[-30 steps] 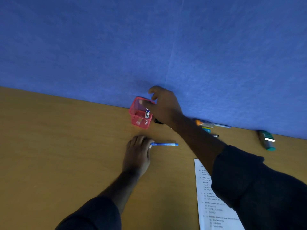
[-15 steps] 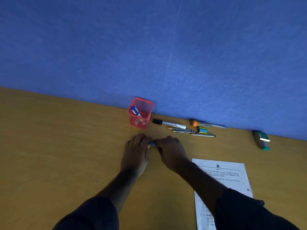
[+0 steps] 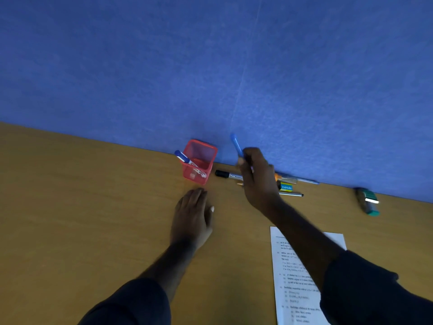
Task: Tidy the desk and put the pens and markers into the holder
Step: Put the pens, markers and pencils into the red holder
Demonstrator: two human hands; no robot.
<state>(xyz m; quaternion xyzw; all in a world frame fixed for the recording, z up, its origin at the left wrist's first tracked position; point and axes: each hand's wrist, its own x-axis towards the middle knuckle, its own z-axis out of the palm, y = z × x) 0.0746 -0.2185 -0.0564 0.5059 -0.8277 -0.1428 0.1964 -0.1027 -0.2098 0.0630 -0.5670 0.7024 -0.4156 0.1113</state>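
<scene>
A red mesh holder [image 3: 212, 153] stands on the wooden desk against the blue partition, with a blue-capped marker [image 3: 184, 158] leaning out of its left side. My right hand [image 3: 257, 179] is raised to the right of the holder and grips a blue pen [image 3: 236, 145] that points up. My left hand [image 3: 192, 214] lies flat on the desk just below the holder, holding nothing. A black-capped marker [image 3: 226, 174] lies right of the holder, partly behind my right hand. Further right lie an orange-tipped pen [image 3: 295, 180] and a dark thin pen [image 3: 291, 194].
A small blue and yellow eraser box [image 3: 285, 186] lies among the pens. A green stapler [image 3: 367, 201] sits at the far right by the partition. A printed paper sheet [image 3: 295, 277] lies at the lower right, partly under my right arm.
My right hand dropped the marker in the holder, came down to the blue pen beside my left hand, took it and lifted it up toward the holder. My left hand stayed flat.
</scene>
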